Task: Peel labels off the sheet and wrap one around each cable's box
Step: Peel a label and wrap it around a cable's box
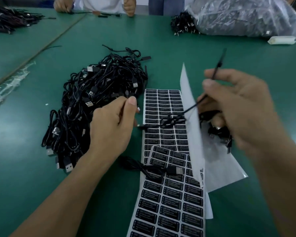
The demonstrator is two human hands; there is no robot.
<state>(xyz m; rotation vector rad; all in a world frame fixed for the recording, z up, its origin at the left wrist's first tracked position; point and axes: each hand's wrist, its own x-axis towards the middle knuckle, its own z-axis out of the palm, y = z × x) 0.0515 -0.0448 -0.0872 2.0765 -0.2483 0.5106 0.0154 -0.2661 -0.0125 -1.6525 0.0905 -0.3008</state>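
Observation:
Sheets of black labels [162, 106] lie on the green table [212, 48] between my hands, a second sheet [171, 202] overlapping nearer me. A white backing sheet [190, 100] stands curled up at their right edge. My right hand [243, 110] pinches a thin black cable [219, 64] between thumb and forefinger; the cable runs down over the labels toward my left hand [113, 124]. That hand's fingers are curled, gripping the cable's other end at its fingertips. Another cable with a USB plug [176, 170] lies across the sheets. A large tangle of black cables [96, 103] sits left.
More black cables [219, 132] lie under my right hand. Another person's hands [129, 7] work at the far edge. A clear plastic bag of cables [243, 16] and a white object [281, 40] are far right, with a cable pile [7, 19] far left.

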